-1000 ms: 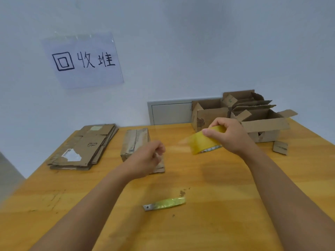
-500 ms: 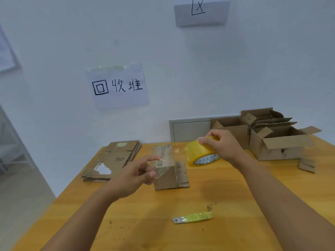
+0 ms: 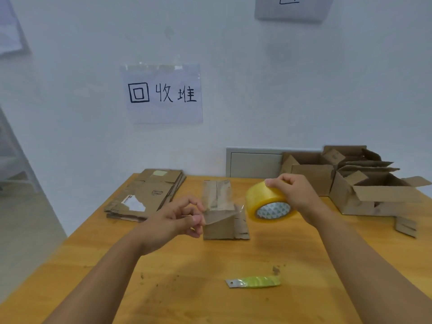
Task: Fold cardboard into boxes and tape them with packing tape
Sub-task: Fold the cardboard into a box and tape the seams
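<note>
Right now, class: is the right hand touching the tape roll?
Touching. The head view shows the right hand gripping the tape roll from above, with its fingers curled over the yellow rim and no gap visible.

Two bare forearms reached into view from the bottom edge, one from the lower left corner and one from the lower right. No sleeve, cuff or glove showed on either arm up to where the picture cut them off. The left hand [image 3: 174, 220] wore no ring, watch or band that could be seen, and the wrist behind it was bare as well. The right hand [image 3: 295, 195] was likewise unadorned, with short, plain fingernails showing at the fingertips [image 3: 268, 182] near its thumb side.
</note>
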`<state>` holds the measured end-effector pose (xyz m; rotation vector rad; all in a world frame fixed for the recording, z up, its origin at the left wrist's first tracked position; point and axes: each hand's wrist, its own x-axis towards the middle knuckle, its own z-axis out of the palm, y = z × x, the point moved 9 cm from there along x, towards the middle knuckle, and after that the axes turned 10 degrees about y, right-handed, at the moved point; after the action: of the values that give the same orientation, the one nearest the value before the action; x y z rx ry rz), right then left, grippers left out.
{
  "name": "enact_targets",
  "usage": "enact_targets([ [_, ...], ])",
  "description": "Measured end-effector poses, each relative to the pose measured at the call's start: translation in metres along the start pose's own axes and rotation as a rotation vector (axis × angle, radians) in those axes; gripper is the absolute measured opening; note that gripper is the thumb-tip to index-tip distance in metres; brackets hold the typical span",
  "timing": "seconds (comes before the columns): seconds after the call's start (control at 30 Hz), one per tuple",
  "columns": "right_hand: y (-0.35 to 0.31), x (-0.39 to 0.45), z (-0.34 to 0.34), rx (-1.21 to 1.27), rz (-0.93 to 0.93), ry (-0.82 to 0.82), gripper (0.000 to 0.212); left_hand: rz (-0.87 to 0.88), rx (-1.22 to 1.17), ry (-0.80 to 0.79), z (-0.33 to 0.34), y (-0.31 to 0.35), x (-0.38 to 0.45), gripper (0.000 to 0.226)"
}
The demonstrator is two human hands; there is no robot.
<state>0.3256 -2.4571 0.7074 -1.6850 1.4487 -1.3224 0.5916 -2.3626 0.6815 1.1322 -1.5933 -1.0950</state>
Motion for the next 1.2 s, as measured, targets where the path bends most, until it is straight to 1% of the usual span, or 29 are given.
enact_targets([
  [0.03,0.003,0.001,0.002,-0.001,0.018,0.000,0.042,0.004,-0.006,-0.004,0.000,-0.001,0.000,0.012],
  [0.07,0.006,0.002,0.004,0.004,0.035,-0.001,0.042,0.001,-0.014,0.009,-0.001,-0.003,0.001,0.016],
  [0.13,0.010,0.002,0.008,0.014,0.067,-0.012,0.040,-0.023,-0.033,0.071,-0.005,-0.009,0.004,0.026],
  [0.2,0.014,0.002,0.011,0.020,0.095,-0.023,0.041,-0.035,-0.080,0.134,-0.011,-0.014,0.008,0.027],
  [0.27,0.017,0.001,0.013,0.018,0.120,-0.030,0.038,-0.052,-0.107,0.146,-0.012,-0.017,0.010,0.033],
  [0.33,0.018,0.000,0.013,0.011,0.128,-0.037,0.033,-0.093,-0.083,0.153,-0.012,-0.020,0.012,0.038],
  [0.5,0.015,-0.002,0.012,-0.008,0.100,-0.036,0.034,-0.198,0.122,0.245,-0.019,-0.031,0.017,0.018],
  [0.63,0.009,-0.007,0.015,-0.007,0.068,-0.044,0.037,-0.238,0.207,0.373,-0.027,-0.038,0.018,0.013],
  [0.8,0.001,-0.013,0.017,-0.003,0.037,-0.049,0.032,-0.269,0.196,0.440,-0.029,-0.043,0.017,0.010],
  [1.07,0.005,-0.016,0.013,0.021,0.067,-0.013,0.035,-0.360,0.003,0.538,-0.024,-0.054,0.013,0.011],
  [1.2,0.010,-0.018,0.011,0.017,0.081,0.000,0.038,-0.320,0.054,0.587,-0.023,-0.054,0.016,0.016],
])
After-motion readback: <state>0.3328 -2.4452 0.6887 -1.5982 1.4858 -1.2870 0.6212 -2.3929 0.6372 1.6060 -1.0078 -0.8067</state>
